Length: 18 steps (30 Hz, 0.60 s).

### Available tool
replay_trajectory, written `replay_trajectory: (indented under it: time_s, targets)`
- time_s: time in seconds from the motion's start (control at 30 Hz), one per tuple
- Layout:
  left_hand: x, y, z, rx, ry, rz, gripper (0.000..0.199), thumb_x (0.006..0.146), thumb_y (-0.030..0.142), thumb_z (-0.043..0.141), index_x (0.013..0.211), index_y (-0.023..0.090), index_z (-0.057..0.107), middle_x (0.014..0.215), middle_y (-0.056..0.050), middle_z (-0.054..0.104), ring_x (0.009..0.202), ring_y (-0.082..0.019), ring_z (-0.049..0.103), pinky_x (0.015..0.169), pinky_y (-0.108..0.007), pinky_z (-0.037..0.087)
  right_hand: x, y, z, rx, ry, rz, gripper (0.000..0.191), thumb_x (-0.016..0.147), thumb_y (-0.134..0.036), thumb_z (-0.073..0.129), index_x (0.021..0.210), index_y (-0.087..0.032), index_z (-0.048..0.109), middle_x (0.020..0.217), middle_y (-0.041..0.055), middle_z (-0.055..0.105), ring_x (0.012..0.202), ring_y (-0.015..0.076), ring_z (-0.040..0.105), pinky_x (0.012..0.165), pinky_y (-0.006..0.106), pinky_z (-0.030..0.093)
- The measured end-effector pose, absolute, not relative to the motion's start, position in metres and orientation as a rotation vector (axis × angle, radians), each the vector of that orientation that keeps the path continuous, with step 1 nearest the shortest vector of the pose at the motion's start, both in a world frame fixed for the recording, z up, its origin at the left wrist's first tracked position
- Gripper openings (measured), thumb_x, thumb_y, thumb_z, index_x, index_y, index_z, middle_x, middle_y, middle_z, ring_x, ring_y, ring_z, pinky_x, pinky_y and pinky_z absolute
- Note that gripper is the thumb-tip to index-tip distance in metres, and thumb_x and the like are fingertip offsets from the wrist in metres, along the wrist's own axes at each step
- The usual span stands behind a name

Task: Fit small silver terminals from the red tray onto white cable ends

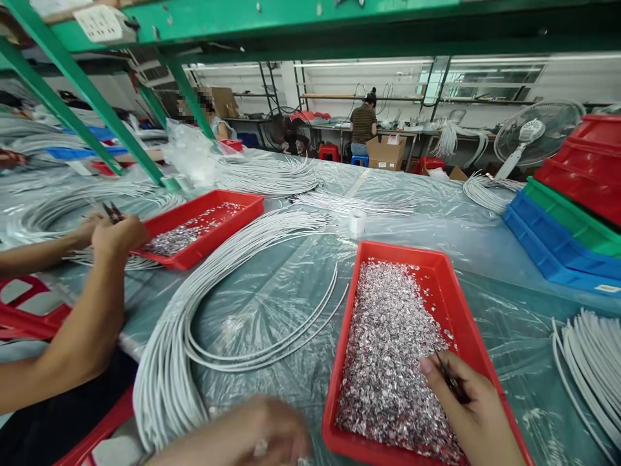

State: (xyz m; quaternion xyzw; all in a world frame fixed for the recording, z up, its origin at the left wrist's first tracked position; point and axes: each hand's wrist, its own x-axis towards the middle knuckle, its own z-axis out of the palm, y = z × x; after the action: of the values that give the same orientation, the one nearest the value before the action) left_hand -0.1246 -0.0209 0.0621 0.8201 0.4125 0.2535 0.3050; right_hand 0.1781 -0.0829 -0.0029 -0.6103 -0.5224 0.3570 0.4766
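My right hand [478,408] is closed around a small dark pointed hand tool [452,380], either tweezers or snips; I cannot tell which. It is over the right side of a red tray [460,291] with a heap of tiny shiny silver pieces [392,362]. My left hand [272,427], smeared by motion, is low at the bottom edge, left of the tray; whether it holds anything is unclear. Near it curves a thick bundle of pale grey cables [169,336], with a few strands [291,349] apart from the rest.
At left, a co-worker's hands [114,233] hold a similar dark tool beside a second red tray [194,230]. More cable bundles [272,176] and a white roll [358,223] lie behind. Stacked bins [572,213] stand right, above another bundle [594,362]. A green beam [291,26] crosses overhead.
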Motion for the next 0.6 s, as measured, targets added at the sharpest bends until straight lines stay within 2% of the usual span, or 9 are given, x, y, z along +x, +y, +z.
replay_trajectory:
  time_s: [0.1,0.2,0.3,0.4,0.5,0.6]
  targets:
    - [-0.080,0.000,0.023,2.181,1.209,0.550,0.019,0.094,0.030,0.056,0.097,0.012,0.062,0.086,-0.002,0.066,0.073,-0.015,0.065,0.068,-0.032,0.056,0.178,-0.082,-0.003,-1.489,-1.273,0.842,0.034,0.086,-0.045,0.061,0.067,-0.020,0.049,0.061,-0.0048,0.032,0.057,0.0134,0.032,0.052,0.025,0.026]
    - [-0.043,0.048,-0.005,2.145,1.422,0.550,0.019,0.094,0.029,0.056,0.104,0.013,0.061,0.100,-0.006,0.065,0.088,-0.019,0.065,0.079,-0.039,0.054,0.180,-0.081,-0.004,-1.499,-1.263,0.798,0.035,0.084,-0.048,0.061,0.068,-0.020,0.050,0.061,-0.0049,0.035,0.057,0.0136,0.034,0.052,0.023,0.028]
    - [-0.021,0.082,-0.023,2.073,1.512,0.540,0.024,0.092,0.028,0.059,0.112,0.014,0.059,0.111,-0.008,0.063,0.095,-0.021,0.064,0.081,-0.041,0.054,0.183,-0.080,-0.008,-1.496,-1.294,0.771,0.034,0.084,-0.047,0.061,0.069,-0.019,0.052,0.063,-0.0045,0.038,0.059,0.0135,0.038,0.055,0.022,0.031]
    - [-0.020,0.088,-0.030,1.981,1.529,0.608,0.025,0.093,0.028,0.059,0.113,0.014,0.059,0.113,-0.008,0.062,0.096,-0.021,0.063,0.082,-0.041,0.054,0.187,-0.080,-0.014,-1.504,-1.350,0.769,0.032,0.086,-0.045,0.059,0.070,-0.019,0.050,0.064,-0.0046,0.036,0.059,0.0133,0.037,0.055,0.022,0.031]
    - [-0.027,0.079,-0.024,1.879,1.480,0.730,0.024,0.094,0.030,0.057,0.110,0.014,0.059,0.104,-0.006,0.064,0.085,-0.018,0.064,0.075,-0.037,0.055,0.189,-0.080,-0.017,-1.501,-1.406,0.777,0.031,0.088,-0.043,0.057,0.070,-0.019,0.047,0.065,-0.0046,0.034,0.059,0.0134,0.036,0.055,0.022,0.030]
    - [-0.027,0.059,-0.008,1.772,1.342,0.872,0.026,0.097,0.036,0.049,0.104,0.013,0.058,0.084,-0.002,0.061,0.065,-0.013,0.060,0.061,-0.029,0.052,0.189,-0.080,-0.016,-1.496,-1.487,0.802,0.034,0.090,-0.043,0.054,0.068,-0.020,0.043,0.064,-0.0044,0.033,0.059,0.0135,0.036,0.054,0.023,0.031]
